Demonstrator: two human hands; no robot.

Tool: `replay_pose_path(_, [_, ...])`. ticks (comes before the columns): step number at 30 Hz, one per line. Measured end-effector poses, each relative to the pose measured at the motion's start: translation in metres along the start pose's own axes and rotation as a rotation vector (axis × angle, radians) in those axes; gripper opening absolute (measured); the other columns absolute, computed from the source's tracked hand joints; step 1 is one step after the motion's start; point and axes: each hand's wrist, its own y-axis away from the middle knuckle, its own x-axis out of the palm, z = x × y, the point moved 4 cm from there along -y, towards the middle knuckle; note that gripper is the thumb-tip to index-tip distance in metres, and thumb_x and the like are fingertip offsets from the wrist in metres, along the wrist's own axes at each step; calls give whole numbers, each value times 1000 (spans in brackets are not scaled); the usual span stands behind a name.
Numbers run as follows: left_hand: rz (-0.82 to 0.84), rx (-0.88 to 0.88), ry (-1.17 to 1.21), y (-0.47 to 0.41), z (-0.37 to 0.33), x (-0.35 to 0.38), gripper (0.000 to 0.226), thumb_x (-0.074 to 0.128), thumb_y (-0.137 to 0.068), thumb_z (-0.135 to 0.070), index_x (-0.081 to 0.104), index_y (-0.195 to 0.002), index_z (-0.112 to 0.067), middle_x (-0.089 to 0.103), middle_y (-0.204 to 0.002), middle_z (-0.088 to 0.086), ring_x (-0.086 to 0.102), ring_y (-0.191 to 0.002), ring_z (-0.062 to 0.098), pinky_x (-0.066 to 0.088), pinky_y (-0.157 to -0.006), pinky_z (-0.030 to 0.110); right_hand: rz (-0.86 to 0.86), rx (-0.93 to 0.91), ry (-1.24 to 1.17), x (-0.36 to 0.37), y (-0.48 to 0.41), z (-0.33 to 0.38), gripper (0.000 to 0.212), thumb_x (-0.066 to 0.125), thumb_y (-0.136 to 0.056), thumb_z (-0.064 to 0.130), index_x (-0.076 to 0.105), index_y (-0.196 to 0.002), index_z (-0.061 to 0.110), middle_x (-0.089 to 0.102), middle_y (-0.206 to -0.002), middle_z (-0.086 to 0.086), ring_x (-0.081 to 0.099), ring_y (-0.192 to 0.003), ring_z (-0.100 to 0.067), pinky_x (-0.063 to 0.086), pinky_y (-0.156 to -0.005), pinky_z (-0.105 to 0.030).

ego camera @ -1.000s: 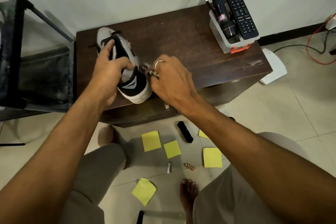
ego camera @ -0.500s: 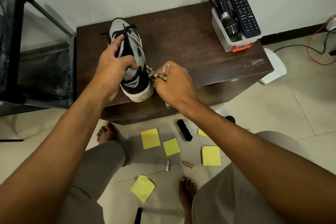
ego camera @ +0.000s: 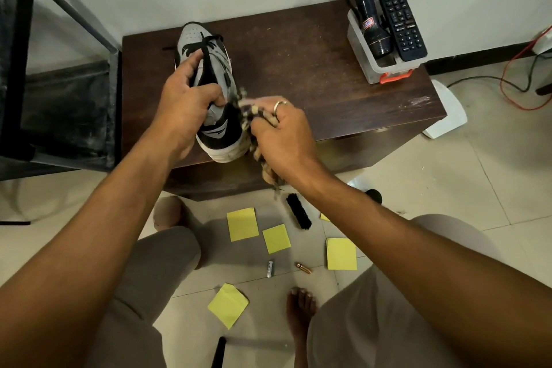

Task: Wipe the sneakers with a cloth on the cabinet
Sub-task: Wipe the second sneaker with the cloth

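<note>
The left hand (ego camera: pixel 186 100) grips the shoe (ego camera: pixel 209 89) on the cabinet (ego camera: pixel 313 69), its long axis running away from the person; the right hand (ego camera: pixel 280 134) bunches the cloth (ego camera: pixel 254 128) against the shoe's right heel side, nearer the wiping.

Bare tabletop (ego camera: pixel 301 69) is left between the sneaker (ego camera: pixel 206 69) and the plastic bin (ego camera: pixel 379 69) at the right corner.
</note>
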Motion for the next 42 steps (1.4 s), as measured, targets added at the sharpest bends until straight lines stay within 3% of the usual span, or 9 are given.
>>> replay_pose_path(4, [-12, 6, 14, 1, 2, -3, 87, 59, -63, -1, 51, -148, -21, 72, -124, 3, 69, -114, 21, 58, -93, 36, 29, -126, 27, 25, 3, 1, 46, 55, -93, -4, 61, -138, 7, 54, -132, 0, 57, -100, 2, 45, -79, 0])
replay_pose_path(8, [-4, 12, 17, 1, 4, -5, 81, 55, -71, 6, 51, -148, -21, 73, -123, 3, 70, -112, 18, 58, -94, 37, 74, -132, 12, 27, 13, -7, 39, 56, -93, -3, 69, -128, 9, 58, -122, 5, 64, -70, -2, 52, -60, -12])
replay_pose_path(14, [3, -9, 14, -3, 2, -2, 91, 60, -67, 2, 45, -153, -26, 72, -123, -1, 69, -112, 17, 57, -96, 34, -44, -169, -4, 9, 8, -13, 31, 57, -89, -4, 76, -108, 10, 67, -104, 1, 62, -73, -4, 50, -61, -16])
replay_pose_path(19, [5, -1, 52, -2, 5, -3, 85, 56, -70, 6, 48, -150, -20, 73, -120, 5, 71, -110, 21, 58, -91, 33, -5, -269, 39, 35, 9, -14, 56, 53, -87, -7, 60, -139, 12, 51, -136, 6, 54, -127, -18, 54, -102, -38])
replay_pose_path(27, [21, -30, 23, -4, 3, -4, 95, 62, -61, -2, 47, -151, -26, 74, -121, -1, 70, -111, 19, 55, -101, 42, -125, -285, 12, 11, 3, -19, 33, 51, -83, -4, 76, -103, 1, 71, -104, -5, 67, -91, -12, 56, -81, -23])
replay_pose_path(33, [4, -21, 52, -1, 3, -1, 91, 58, -66, 4, 46, -152, -23, 74, -121, 0, 70, -111, 18, 56, -100, 41, -83, -177, 96, 29, -17, -18, 46, 55, -89, -3, 68, -130, 13, 63, -130, 2, 58, -123, -13, 50, -107, -39])
replay_pose_path(36, [-11, -11, 53, -1, 3, 0, 92, 56, -67, 6, 44, -154, -23, 74, -121, -2, 70, -111, 16, 56, -100, 40, -44, -163, 164, 24, -11, -14, 41, 55, -87, -3, 74, -120, 14, 69, -120, 4, 63, -110, -9, 54, -99, -28])
replay_pose_path(40, [-3, -8, 41, -2, 4, 1, 91, 57, -68, 7, 45, -153, -25, 74, -120, -4, 69, -113, 17, 55, -101, 40, 12, -70, 191, 4, -15, -17, 37, 53, -85, -1, 80, -104, 16, 74, -90, 5, 63, -65, -11, 52, -57, -27])
replay_pose_path(42, [0, -9, 43, -3, 4, 2, 92, 58, -68, 6, 45, -153, -27, 73, -122, -4, 68, -115, 18, 55, -102, 41, -58, -50, 114, 1, -20, -19, 38, 52, -87, -1, 79, -106, 16, 75, -92, 3, 66, -69, -13, 54, -57, -28])
